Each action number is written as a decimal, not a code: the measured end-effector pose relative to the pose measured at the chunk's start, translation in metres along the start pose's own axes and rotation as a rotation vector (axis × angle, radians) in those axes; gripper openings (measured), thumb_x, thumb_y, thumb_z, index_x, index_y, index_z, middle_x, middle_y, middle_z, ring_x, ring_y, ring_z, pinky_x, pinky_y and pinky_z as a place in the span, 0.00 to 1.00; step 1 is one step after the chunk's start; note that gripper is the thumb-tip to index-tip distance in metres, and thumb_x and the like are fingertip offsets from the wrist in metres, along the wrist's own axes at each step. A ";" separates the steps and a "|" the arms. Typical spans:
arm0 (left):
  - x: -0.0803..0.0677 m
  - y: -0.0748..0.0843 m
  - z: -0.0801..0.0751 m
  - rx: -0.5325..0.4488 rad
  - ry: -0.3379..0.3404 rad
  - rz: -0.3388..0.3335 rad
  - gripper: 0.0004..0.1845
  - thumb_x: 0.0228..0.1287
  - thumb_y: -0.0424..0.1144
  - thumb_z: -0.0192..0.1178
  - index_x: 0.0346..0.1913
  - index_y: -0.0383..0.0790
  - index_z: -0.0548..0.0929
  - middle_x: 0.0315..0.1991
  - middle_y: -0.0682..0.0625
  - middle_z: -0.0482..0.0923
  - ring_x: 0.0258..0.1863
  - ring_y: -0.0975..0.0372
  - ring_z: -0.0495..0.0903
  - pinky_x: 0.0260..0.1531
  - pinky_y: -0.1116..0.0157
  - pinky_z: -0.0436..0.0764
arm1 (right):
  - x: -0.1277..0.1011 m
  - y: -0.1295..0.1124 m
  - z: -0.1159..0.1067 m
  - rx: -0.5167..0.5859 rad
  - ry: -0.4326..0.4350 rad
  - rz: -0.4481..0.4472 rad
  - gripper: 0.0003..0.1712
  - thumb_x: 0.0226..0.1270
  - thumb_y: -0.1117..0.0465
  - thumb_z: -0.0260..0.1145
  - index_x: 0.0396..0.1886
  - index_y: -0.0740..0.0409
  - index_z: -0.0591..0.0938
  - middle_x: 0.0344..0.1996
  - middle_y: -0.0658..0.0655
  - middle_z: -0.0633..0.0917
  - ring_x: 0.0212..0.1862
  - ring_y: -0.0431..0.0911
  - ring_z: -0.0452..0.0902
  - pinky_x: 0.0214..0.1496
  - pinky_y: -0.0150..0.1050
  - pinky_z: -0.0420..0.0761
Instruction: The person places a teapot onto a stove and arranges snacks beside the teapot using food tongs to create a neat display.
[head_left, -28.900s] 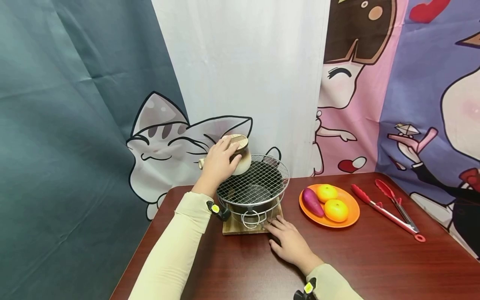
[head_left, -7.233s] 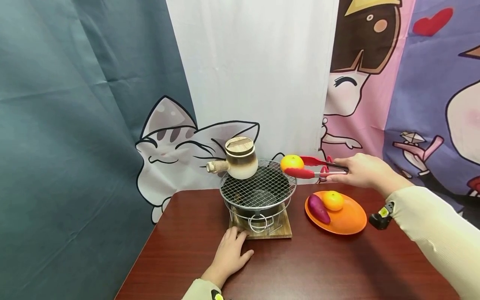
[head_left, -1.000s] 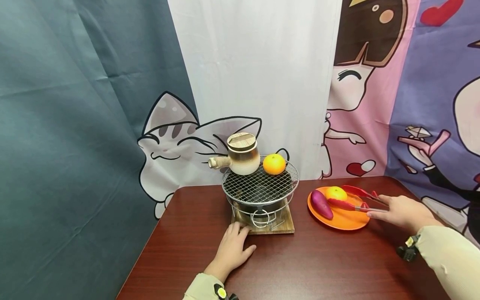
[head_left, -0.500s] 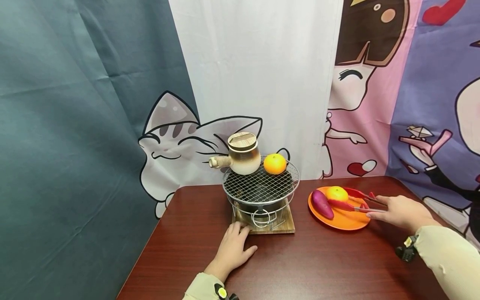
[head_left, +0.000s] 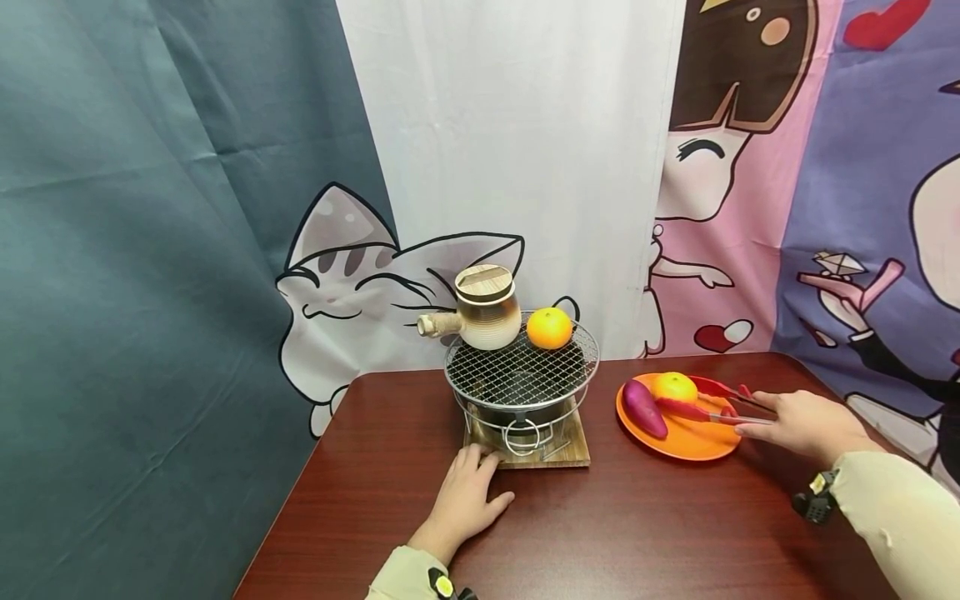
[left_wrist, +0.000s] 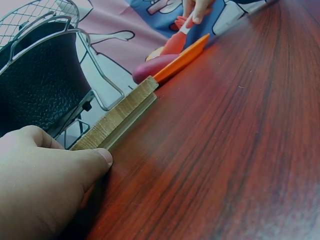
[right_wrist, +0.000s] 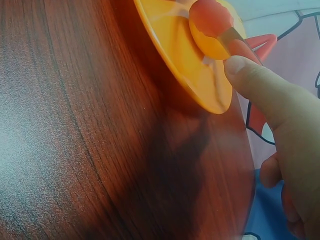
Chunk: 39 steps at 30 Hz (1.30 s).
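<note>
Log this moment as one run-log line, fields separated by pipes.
right hand: grips red tongs around orange on plate | left hand: flat on table, touching wooden base | grill: teapot, orange on grill

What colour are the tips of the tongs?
Red; the tongs in the right hand show best in the head view.

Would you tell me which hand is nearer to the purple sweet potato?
Right. The right hand holds tongs just beside the sweet potato; the left hand rests far off at the wooden board.
</note>
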<state>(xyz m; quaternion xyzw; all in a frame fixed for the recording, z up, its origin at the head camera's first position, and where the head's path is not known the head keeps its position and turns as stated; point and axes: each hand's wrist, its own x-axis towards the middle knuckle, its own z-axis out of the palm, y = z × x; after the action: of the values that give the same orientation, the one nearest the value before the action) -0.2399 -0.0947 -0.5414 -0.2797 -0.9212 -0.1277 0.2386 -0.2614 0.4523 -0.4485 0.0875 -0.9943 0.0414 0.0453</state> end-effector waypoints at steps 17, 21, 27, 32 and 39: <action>0.000 0.003 0.000 -0.005 -0.022 -0.023 0.31 0.56 0.56 0.71 0.59 0.46 0.79 0.53 0.47 0.71 0.53 0.53 0.71 0.57 0.53 0.73 | -0.003 0.000 -0.022 -0.008 -0.004 0.019 0.55 0.59 0.22 0.60 0.65 0.66 0.77 0.47 0.74 0.84 0.44 0.66 0.82 0.36 0.68 0.79; -0.001 0.004 0.001 -0.002 -0.022 -0.021 0.30 0.55 0.56 0.71 0.59 0.45 0.80 0.53 0.47 0.71 0.53 0.53 0.72 0.57 0.53 0.73 | -0.004 0.003 -0.028 -0.005 -0.004 0.032 0.57 0.57 0.21 0.60 0.66 0.66 0.77 0.47 0.74 0.84 0.43 0.66 0.82 0.37 0.68 0.79; 0.001 0.004 0.000 -0.006 -0.006 -0.007 0.30 0.55 0.56 0.71 0.58 0.46 0.79 0.53 0.48 0.71 0.53 0.53 0.72 0.57 0.53 0.73 | -0.005 0.006 -0.039 -0.003 -0.024 0.052 0.59 0.56 0.19 0.58 0.67 0.66 0.74 0.45 0.75 0.84 0.42 0.67 0.81 0.37 0.69 0.78; 0.001 0.002 -0.001 -0.009 -0.003 -0.012 0.30 0.55 0.55 0.71 0.58 0.46 0.80 0.53 0.48 0.70 0.54 0.54 0.71 0.57 0.53 0.73 | -0.005 0.004 -0.048 -0.004 -0.021 0.055 0.61 0.55 0.18 0.56 0.69 0.65 0.74 0.43 0.74 0.84 0.41 0.64 0.82 0.36 0.67 0.79; -0.001 0.001 -0.001 -0.011 -0.015 -0.028 0.30 0.55 0.56 0.71 0.59 0.46 0.79 0.53 0.48 0.71 0.54 0.54 0.71 0.57 0.53 0.73 | -0.004 -0.003 -0.063 -0.005 -0.019 0.052 0.61 0.55 0.18 0.56 0.69 0.65 0.73 0.40 0.71 0.86 0.37 0.60 0.82 0.35 0.66 0.80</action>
<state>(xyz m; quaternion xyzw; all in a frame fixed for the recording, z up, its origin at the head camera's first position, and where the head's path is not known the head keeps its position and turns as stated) -0.2379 -0.0946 -0.5414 -0.2691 -0.9261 -0.1339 0.2282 -0.2520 0.4561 -0.3865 0.0617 -0.9967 0.0392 0.0352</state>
